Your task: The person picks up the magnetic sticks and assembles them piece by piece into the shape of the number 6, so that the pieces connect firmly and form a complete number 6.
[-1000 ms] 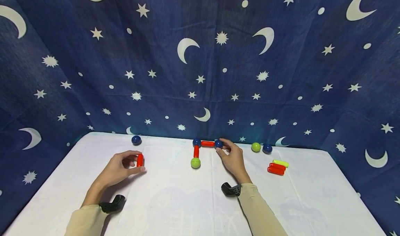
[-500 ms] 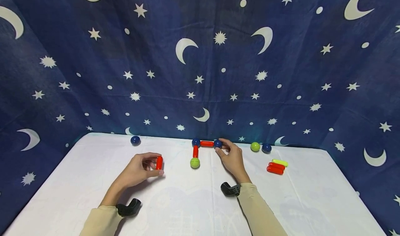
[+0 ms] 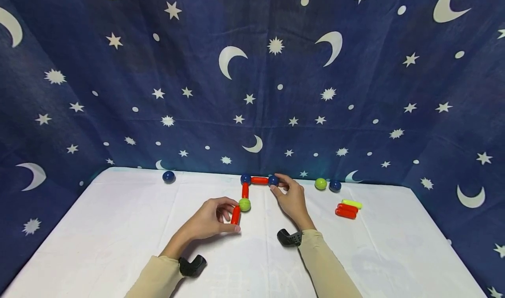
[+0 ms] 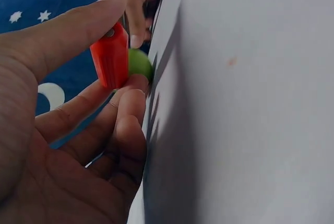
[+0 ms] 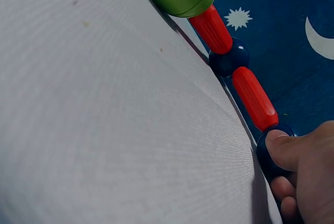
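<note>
My left hand (image 3: 211, 219) pinches a red magnetic rod (image 3: 235, 215) between thumb and fingers. The rod's far end is at the near side of a green ball (image 3: 244, 205); whether they touch I cannot tell. A red rod (image 3: 245, 190) joins that green ball to a blue ball (image 3: 246, 179) farther back. From there another red rod (image 3: 259, 180) runs right to a second blue ball (image 3: 273, 180). My right hand (image 3: 293, 200) pinches this second ball, thumb against it in the right wrist view. In the left wrist view the held rod (image 4: 110, 59) shows a metal end.
A lone blue ball (image 3: 168, 176) lies at the back left. Toward the back right sit a green ball (image 3: 320, 184) and a blue ball (image 3: 335, 186). In front of them lie a yellow-green rod (image 3: 352, 203) and red rods (image 3: 346, 213). A starry cloth (image 3: 252, 70) hangs behind the white table (image 3: 118, 228).
My left hand has carried the red rod rightward, from the left part of the table up to the green ball. The right hand has stayed on its blue ball.
</note>
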